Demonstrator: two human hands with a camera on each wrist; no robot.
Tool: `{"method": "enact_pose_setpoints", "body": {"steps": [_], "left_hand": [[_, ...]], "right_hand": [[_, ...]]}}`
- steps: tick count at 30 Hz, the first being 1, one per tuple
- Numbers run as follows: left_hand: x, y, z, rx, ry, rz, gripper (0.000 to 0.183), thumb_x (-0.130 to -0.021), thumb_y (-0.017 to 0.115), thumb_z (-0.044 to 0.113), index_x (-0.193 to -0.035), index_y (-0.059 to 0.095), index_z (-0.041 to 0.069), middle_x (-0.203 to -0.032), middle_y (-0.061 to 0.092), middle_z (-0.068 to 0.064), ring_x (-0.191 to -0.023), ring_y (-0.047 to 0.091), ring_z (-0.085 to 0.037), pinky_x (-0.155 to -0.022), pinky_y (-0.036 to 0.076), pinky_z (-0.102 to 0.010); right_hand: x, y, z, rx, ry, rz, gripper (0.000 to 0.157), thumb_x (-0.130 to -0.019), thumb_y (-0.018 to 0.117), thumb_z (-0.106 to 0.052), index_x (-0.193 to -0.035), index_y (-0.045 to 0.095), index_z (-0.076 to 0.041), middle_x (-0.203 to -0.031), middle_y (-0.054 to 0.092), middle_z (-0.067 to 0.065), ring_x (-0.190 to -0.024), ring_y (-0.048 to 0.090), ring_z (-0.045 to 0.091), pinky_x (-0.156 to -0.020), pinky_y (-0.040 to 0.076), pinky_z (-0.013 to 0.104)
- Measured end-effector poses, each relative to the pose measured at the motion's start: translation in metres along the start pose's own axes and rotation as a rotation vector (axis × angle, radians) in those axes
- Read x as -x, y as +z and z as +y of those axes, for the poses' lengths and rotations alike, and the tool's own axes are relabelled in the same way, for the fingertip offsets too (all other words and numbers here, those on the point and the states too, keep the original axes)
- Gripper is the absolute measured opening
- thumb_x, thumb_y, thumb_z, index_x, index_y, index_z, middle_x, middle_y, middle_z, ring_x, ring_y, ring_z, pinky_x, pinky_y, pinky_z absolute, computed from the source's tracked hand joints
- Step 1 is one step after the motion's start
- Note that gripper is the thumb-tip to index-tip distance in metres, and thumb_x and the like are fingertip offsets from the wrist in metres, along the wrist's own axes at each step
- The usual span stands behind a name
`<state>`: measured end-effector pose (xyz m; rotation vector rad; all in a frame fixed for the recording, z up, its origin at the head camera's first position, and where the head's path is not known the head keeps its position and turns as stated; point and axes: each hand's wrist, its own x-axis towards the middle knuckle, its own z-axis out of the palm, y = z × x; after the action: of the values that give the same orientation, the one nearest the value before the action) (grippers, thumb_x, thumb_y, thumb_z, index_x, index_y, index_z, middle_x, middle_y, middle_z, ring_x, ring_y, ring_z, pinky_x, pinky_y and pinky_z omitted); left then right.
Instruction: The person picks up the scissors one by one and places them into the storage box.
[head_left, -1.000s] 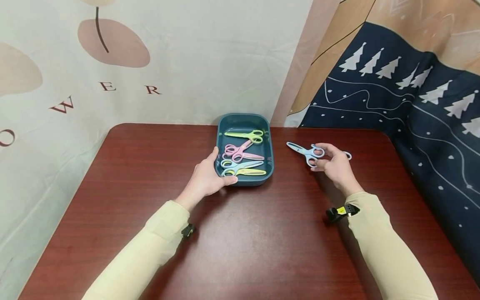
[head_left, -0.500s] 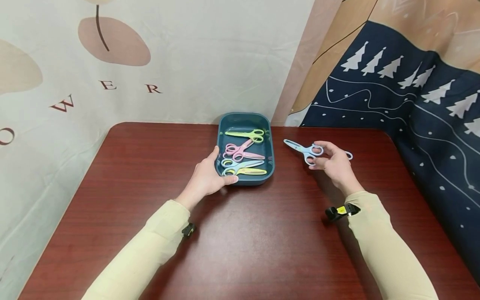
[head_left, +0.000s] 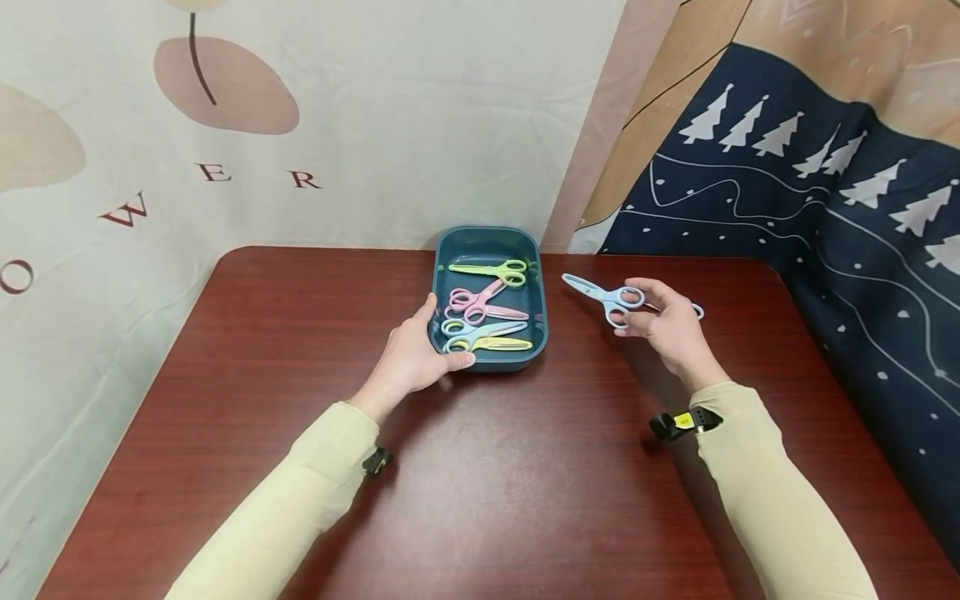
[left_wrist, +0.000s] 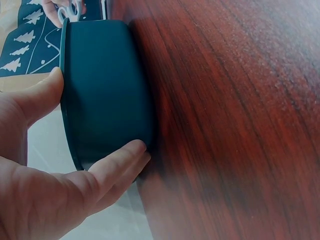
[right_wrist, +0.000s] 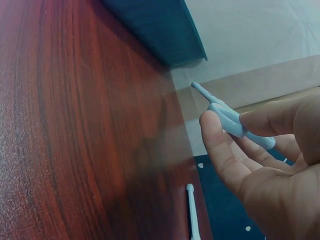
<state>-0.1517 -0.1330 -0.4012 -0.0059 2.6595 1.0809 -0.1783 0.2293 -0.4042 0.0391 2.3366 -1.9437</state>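
Note:
A dark teal plastic bin (head_left: 491,242) holds several pairs of scissors: a green pair (head_left: 487,271), a pink pair (head_left: 483,304), and blue scissors (head_left: 487,332) overlapping a yellow pair (head_left: 506,343). My left hand (head_left: 411,354) grips its near left corner; in the left wrist view its fingers (left_wrist: 117,167) lie against the bin's wall (left_wrist: 105,80). Right of the bin, my right hand (head_left: 663,325) pinches light blue scissors (head_left: 596,292) by the handle loops, blades pointing left toward the bin. In the right wrist view these scissors (right_wrist: 225,117) are above the table.
Past my right hand, another light blue handle loop (head_left: 699,311) shows; a pale blue piece (right_wrist: 192,212) lies near the table's edge in the right wrist view. The brown table (head_left: 510,483) meets hanging cloth (head_left: 375,167) at the back.
The light blue scissors in my right hand have moved slightly left and away from me, toward the bin. My left hand and the bin stay in place.

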Motion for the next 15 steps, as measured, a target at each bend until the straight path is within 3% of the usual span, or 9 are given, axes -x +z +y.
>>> {"method": "enact_pose_setpoints", "body": {"steps": [15], "left_hand": [[0.0,-0.001,0.001,-0.006,-0.001,0.0,0.114,-0.084,0.085,0.039,-0.166,0.013,0.009,-0.164,0.035,-0.022,-0.147,0.038,-0.044,-0.118,0.036,-0.054]], "right_hand": [[0.003,0.006,-0.014,-0.063,-0.017,-0.03,0.052,-0.097,0.058,0.013,-0.146,0.047,-0.001,-0.124,0.055,0.014,-0.088,0.075,0.01,-0.081,0.062,0.033]]}}
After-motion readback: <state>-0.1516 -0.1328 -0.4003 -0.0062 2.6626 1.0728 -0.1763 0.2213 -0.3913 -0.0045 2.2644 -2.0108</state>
